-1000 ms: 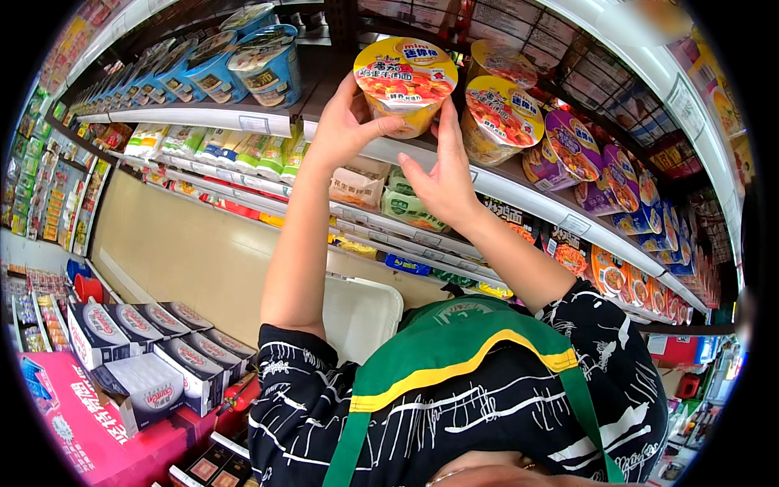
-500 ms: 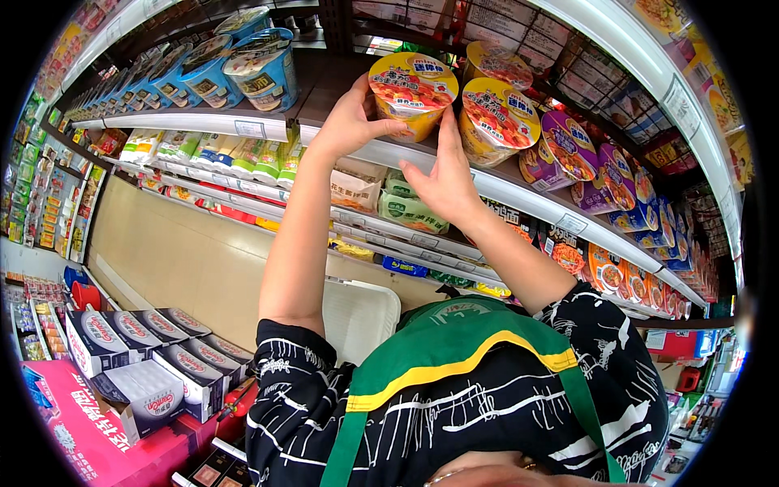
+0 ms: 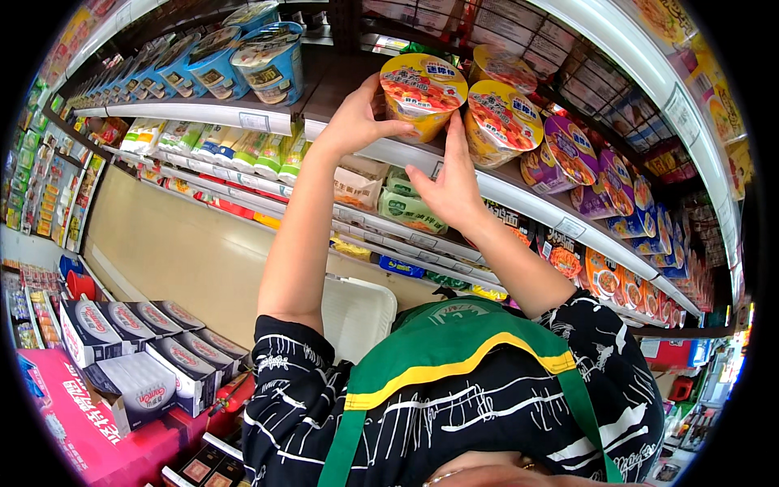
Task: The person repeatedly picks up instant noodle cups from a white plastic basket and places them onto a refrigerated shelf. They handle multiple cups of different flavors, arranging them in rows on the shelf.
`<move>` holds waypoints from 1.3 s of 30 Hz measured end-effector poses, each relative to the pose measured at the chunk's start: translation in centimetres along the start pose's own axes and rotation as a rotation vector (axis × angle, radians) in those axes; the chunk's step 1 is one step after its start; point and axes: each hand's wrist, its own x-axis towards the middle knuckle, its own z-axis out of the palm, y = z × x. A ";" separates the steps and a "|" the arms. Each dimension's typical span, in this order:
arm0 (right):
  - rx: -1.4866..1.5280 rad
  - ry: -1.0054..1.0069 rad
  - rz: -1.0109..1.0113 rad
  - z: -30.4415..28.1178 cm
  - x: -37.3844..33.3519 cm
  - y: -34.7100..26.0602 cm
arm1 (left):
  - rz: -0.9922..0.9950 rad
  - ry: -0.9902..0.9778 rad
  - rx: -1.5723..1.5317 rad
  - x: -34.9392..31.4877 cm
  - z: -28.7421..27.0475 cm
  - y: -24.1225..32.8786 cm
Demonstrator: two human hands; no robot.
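Observation:
A yellow-lidded instant noodle cup (image 3: 423, 88) stands at the front of the dark upper shelf. My left hand (image 3: 359, 122) is closed around its left side, the thumb lying across the front. At the cup's lower right, the fingertips of my right hand (image 3: 456, 174) touch its side, fingers straight and thumb spread away from it. A matching yellow noodle cup (image 3: 503, 122) stands right beside it. Behind that one is another yellow-lidded cup (image 3: 505, 68), partly hidden.
Blue noodle cups (image 3: 269, 65) line the shelf to the left, purple cups (image 3: 570, 148) to the right. A white price rail (image 3: 519, 195) edges the shelf. Below are bagged noodles (image 3: 410, 213). Boxes (image 3: 183, 365) sit on a pink carton (image 3: 61, 406) at lower left.
The held cup has shifted slightly right, closer to the neighbouring yellow cup. Both hands have moved a little right with it, and the view has shifted slightly.

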 end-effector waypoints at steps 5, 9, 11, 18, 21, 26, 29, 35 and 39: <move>-0.062 -0.051 -0.077 -0.9 -2.9 -0.1 | 0.108 0.226 0.285 -3.0 0.1 1.4; -0.055 -0.183 -0.246 -1.5 -5.5 0.1 | 0.071 0.523 0.076 -11.0 2.0 0.8; -0.030 -0.330 -0.313 -1.0 -6.3 1.6 | -0.017 0.638 -0.145 -15.9 4.7 -1.8; -0.043 -1.036 -0.396 6.6 -10.9 5.8 | -0.775 0.914 -0.259 -36.1 21.5 -12.4; -0.052 -1.279 -0.433 11.5 -13.7 7.9 | -1.108 1.035 -0.119 -41.9 26.4 -14.5; -0.135 -1.527 -0.545 20.0 -18.8 9.6 | -1.428 1.482 -0.060 -48.7 29.9 -20.3; -0.214 -1.618 -0.530 24.2 -21.9 9.0 | -1.504 1.640 -0.184 -50.9 29.0 -22.1; -0.301 -1.586 -0.483 32.8 -28.6 10.8 | -1.280 1.791 -0.381 -49.4 25.9 -21.6; -0.333 -1.728 -0.287 34.2 -29.7 9.9 | -1.135 1.895 -0.325 -48.6 25.3 -22.3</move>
